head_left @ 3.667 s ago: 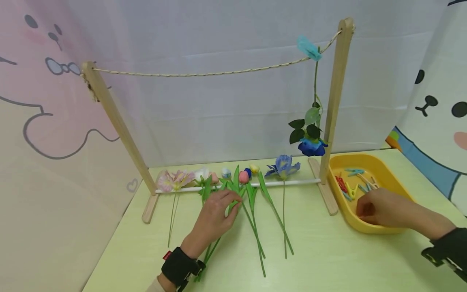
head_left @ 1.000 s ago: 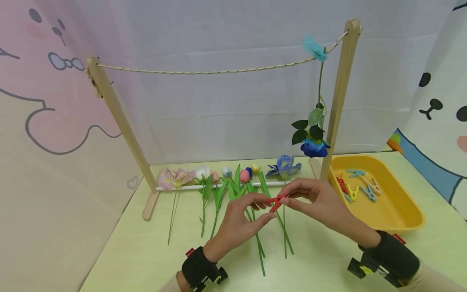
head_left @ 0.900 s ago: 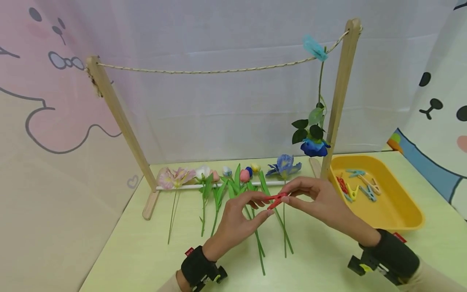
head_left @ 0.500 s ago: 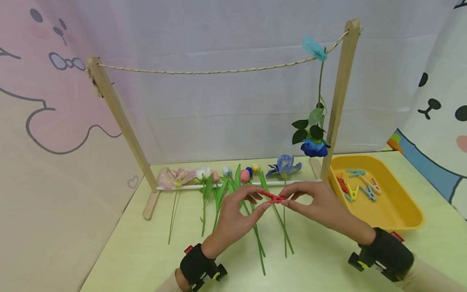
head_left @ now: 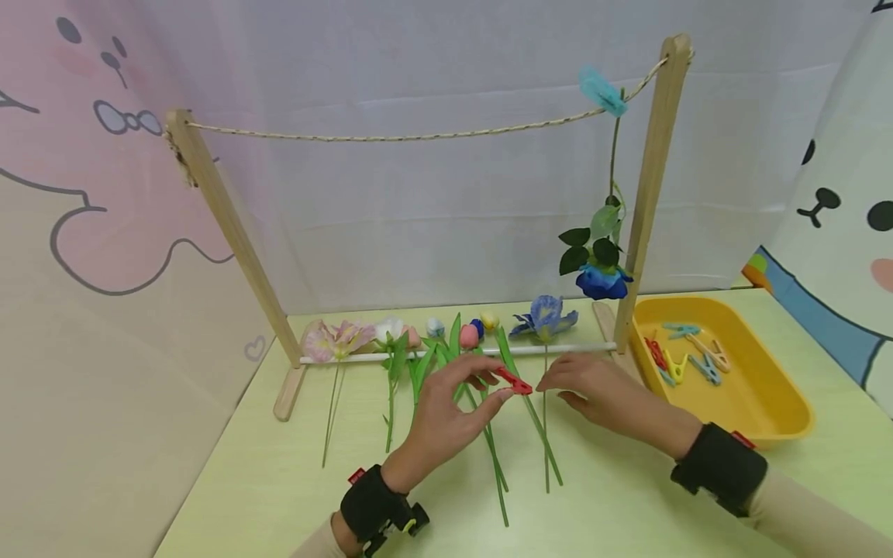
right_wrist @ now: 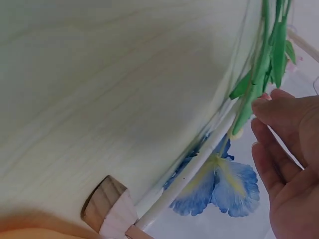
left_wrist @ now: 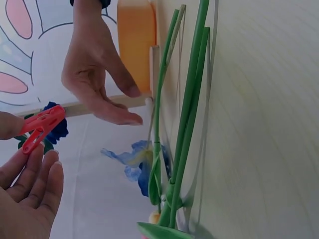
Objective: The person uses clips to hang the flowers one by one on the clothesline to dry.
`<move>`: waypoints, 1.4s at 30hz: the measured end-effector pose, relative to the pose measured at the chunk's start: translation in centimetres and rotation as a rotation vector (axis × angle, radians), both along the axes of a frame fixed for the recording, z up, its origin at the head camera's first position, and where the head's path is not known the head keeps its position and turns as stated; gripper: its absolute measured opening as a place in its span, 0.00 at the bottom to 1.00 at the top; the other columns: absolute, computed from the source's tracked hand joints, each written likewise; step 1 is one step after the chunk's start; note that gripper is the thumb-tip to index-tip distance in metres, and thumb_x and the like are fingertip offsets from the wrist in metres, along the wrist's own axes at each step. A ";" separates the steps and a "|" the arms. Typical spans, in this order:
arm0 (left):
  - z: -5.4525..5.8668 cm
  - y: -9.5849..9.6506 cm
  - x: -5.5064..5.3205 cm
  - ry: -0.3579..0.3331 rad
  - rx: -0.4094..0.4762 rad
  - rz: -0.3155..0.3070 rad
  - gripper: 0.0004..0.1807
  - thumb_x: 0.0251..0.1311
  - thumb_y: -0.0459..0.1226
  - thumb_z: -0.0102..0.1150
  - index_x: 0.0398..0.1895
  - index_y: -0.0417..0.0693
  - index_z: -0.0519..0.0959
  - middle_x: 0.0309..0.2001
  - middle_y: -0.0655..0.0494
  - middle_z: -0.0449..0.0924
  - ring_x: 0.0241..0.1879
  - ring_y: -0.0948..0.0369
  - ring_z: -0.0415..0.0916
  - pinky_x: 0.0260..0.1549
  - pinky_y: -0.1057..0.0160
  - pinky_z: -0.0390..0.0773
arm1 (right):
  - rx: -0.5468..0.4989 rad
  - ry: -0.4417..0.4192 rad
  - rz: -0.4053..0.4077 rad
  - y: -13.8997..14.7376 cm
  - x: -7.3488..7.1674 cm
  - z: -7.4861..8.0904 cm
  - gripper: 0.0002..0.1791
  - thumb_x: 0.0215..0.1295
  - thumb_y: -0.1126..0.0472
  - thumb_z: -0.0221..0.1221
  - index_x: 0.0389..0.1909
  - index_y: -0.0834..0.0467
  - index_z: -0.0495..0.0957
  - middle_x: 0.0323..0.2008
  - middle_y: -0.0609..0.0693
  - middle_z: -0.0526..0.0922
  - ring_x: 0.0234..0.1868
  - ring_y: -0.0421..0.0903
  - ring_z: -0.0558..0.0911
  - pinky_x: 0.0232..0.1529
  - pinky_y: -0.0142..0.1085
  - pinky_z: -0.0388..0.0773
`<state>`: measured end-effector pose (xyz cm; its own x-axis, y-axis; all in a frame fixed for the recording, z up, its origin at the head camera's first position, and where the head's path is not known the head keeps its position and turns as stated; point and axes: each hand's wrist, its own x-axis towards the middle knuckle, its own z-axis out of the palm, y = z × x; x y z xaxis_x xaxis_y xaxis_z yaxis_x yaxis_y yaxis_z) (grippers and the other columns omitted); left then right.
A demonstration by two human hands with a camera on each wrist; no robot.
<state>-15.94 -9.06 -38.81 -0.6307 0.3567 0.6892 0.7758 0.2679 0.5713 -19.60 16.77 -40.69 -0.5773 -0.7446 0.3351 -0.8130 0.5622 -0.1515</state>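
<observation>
Right hand (head_left: 600, 391) has moved off red clip (head_left: 516, 384); now just right of it, thumb and fingers apart, holding nothing. Left hand (head_left: 449, 407) pinches clip, middle of frame, long side slanting down to right. Blue flower stem (head_left: 547, 453) runs up-down; right hand nearer.

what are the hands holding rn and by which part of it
The left hand pinches a red clothespin by its two spread-apart ends, between thumb and fingers. The right hand holds nothing.
</observation>
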 end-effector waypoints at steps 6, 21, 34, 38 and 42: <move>-0.8 -0.2 -0.7 -0.025 -0.043 0.003 0.16 0.61 0.35 0.66 0.52 0.47 0.80 0.41 0.54 0.83 0.38 0.62 0.80 0.34 0.58 0.83 | 0.052 0.106 0.054 -0.1 -0.6 -0.8 0.13 0.47 0.73 0.71 0.32 0.55 0.87 0.34 0.48 0.87 0.41 0.49 0.82 0.43 0.44 0.83; 0.9 -1.0 -1.8 0.013 -0.048 -0.010 0.20 0.54 0.31 0.70 0.51 0.41 0.79 0.42 0.48 0.83 0.39 0.57 0.80 0.36 0.55 0.84 | 0.036 0.191 0.037 0.0 -0.8 0.5 0.11 0.46 0.68 0.74 0.30 0.52 0.85 0.31 0.44 0.85 0.36 0.45 0.81 0.39 0.41 0.83; 5.1 -1.4 -3.5 0.158 -0.120 -0.010 0.18 0.58 0.30 0.66 0.52 0.38 0.77 0.41 0.49 0.81 0.40 0.62 0.78 0.35 0.61 0.81 | -0.294 0.168 -0.012 -0.6 -0.1 5.5 0.14 0.48 0.70 0.72 0.37 0.56 0.86 0.36 0.46 0.87 0.38 0.44 0.84 0.35 0.41 0.86; 6.4 -1.7 -3.9 0.174 -0.160 -0.005 0.17 0.60 0.31 0.65 0.52 0.39 0.77 0.43 0.51 0.80 0.42 0.63 0.78 0.40 0.63 0.80 | -0.393 0.167 -0.017 -0.8 -0.2 6.8 0.15 0.49 0.71 0.71 0.39 0.57 0.86 0.37 0.46 0.88 0.38 0.41 0.85 0.35 0.40 0.86; 8.0 -2.0 -4.6 0.210 -0.188 -0.001 0.16 0.61 0.32 0.65 0.52 0.39 0.77 0.43 0.51 0.80 0.42 0.63 0.77 0.41 0.62 0.80 | -0.482 0.152 -0.074 -0.9 -0.3 7.8 0.13 0.51 0.71 0.70 0.38 0.57 0.86 0.35 0.45 0.88 0.34 0.37 0.84 0.30 0.34 0.84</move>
